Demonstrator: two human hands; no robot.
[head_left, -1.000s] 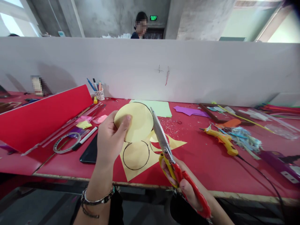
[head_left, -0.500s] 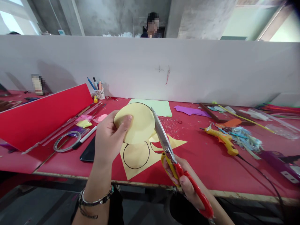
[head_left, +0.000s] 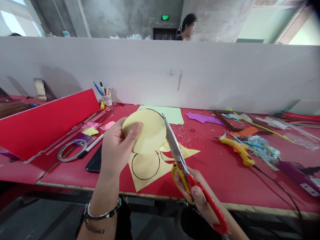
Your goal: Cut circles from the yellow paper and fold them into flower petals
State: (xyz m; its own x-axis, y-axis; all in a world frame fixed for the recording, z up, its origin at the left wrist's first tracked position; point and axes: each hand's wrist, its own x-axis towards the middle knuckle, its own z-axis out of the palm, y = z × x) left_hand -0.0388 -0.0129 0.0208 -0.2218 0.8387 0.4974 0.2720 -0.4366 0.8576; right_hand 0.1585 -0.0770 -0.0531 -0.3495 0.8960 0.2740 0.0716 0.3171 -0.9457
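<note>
Two-handed, pinches a yellow paper disc (head_left: 151, 133) by its left side in the left hand (head_left: 115, 146), pressing the thumb on its face and leaving most of it out to the right. Grasps scissors (head_left: 178, 153) by the handles in the right hand (head_left: 203, 205), with blades alongside the disc's right edge. Cannot tell whether touching. Holds both above a red table (head_left: 212, 173).

Polished metal scissor blades (head_left: 174, 145) are gleaming above smooth, glossy plastic handles (head_left: 215, 208), while a matt paper disc (head_left: 151, 133) is showing a smooth face. The tabletop (head_left: 210, 160) is wearing a soft sheen over its rough, wood-like edge (head_left: 250, 207); a mottled concrete wall (head_left: 120, 16) is looking dull.
</note>
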